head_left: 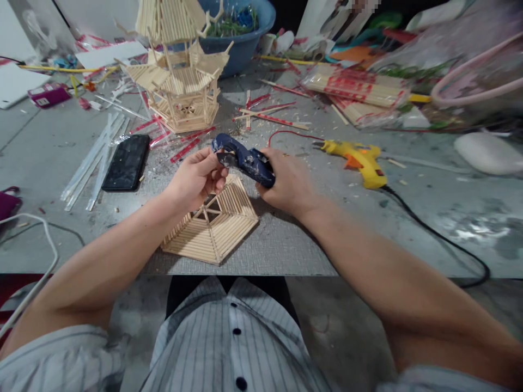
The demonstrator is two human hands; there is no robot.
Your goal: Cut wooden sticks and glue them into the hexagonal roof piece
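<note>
My right hand [286, 182] is wrapped round a dark blue hand cutter [255, 166] with a dark blade at its left end. Close against that blade, my left hand [202, 174] has its thumb and fingertips pinched together. What lies between those fingertips is too small to make out. Below both hands, a hexagonal panel of glued wooden sticks [216, 234] rests at the table's front edge. Spokes meet at its open centre, and my left hand covers part of its far side.
A stick-built pagoda model [183, 81] stands behind, before a blue basin [249, 41]. A yellow glue gun [359, 163] with a black cord lies right. Left are a black phone [126, 163] and clear glue sticks [92, 158]. Packaged sticks [355, 87] lie back right.
</note>
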